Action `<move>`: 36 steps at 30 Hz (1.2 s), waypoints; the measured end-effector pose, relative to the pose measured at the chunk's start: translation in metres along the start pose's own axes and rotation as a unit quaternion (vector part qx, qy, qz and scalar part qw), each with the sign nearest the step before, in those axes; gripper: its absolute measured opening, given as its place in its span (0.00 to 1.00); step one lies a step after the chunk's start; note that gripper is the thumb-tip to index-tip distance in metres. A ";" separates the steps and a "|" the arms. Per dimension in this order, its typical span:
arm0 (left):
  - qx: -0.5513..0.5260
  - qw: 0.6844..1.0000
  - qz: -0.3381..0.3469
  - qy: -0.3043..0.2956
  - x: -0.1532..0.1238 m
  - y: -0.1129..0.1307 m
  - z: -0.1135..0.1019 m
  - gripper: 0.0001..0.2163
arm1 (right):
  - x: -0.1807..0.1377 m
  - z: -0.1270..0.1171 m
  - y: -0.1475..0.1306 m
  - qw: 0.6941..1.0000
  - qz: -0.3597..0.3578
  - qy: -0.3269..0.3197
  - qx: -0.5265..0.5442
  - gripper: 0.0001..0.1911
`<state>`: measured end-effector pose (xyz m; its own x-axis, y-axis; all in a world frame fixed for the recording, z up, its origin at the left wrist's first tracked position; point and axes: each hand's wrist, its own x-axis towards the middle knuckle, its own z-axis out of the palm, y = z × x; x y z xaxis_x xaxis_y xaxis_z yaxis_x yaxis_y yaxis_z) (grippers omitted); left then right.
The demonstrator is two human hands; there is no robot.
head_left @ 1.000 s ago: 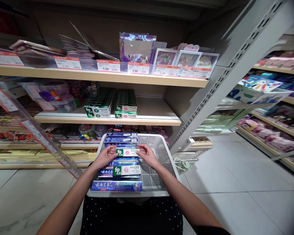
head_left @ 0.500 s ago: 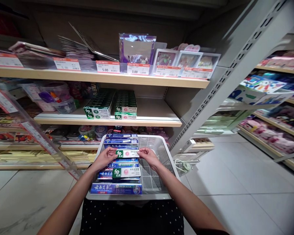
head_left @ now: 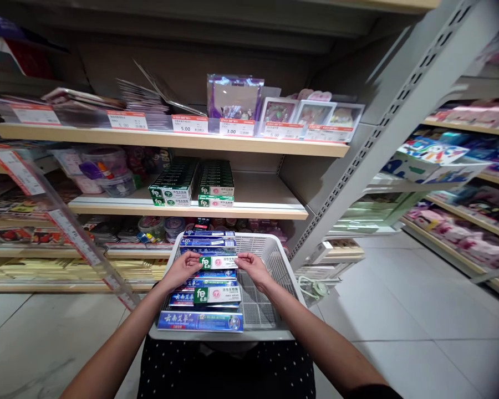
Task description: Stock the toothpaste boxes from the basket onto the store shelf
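Between my two hands is a white and green toothpaste box [head_left: 218, 262], pinched at its ends over a grey plastic basket [head_left: 291, 284]. My left hand [head_left: 184, 270] is closed on the box's left end. My right hand [head_left: 253, 270] grips its right end. A second white and green box [head_left: 218, 295] lies nearer me, on top of blue toothpaste boxes. The nearest blue box [head_left: 200, 321] sits along the basket's front rim. More blue boxes [head_left: 208, 244] lie at the far end.
Ahead, a shelf [head_left: 270, 208] bears two rows of green and white boxes [head_left: 172, 191]. Above it, a shelf [head_left: 216, 143] with price tags holds clear cases [head_left: 316, 115]. A slotted metal post [head_left: 370, 149] stands at the right. A slanted price strip [head_left: 72, 230] crosses the left side.
The view has shifted slightly, so the shelves appear a little lower. Both hands keep the same hold on the white and green box, which stays over the basket.
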<state>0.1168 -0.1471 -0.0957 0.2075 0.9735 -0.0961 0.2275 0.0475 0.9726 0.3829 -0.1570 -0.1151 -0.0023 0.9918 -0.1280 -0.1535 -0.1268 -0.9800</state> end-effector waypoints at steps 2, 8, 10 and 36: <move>0.000 0.999 0.023 0.031 0.003 0.002 0.000 0.23 | -0.001 0.004 -0.010 0.999 -0.028 0.009 -0.016 0.22; -0.009 0.988 0.111 0.111 0.031 0.041 -0.007 0.23 | 0.015 0.015 -0.066 0.991 -0.115 0.019 -0.060 0.20; -0.016 0.980 0.144 0.137 0.044 0.063 -0.009 0.22 | 0.031 0.021 -0.090 0.986 -0.153 0.031 -0.061 0.21; 0.088 0.886 0.257 0.376 0.147 0.104 0.009 0.17 | 0.145 0.063 -0.118 0.912 -0.357 0.166 -0.113 0.15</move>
<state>0.1792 -0.0013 -0.0109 -0.3507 0.7333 0.5825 0.4454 -0.4166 0.7925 0.3387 0.0033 -0.0086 0.3229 0.7681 0.5530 0.2090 0.5120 -0.8331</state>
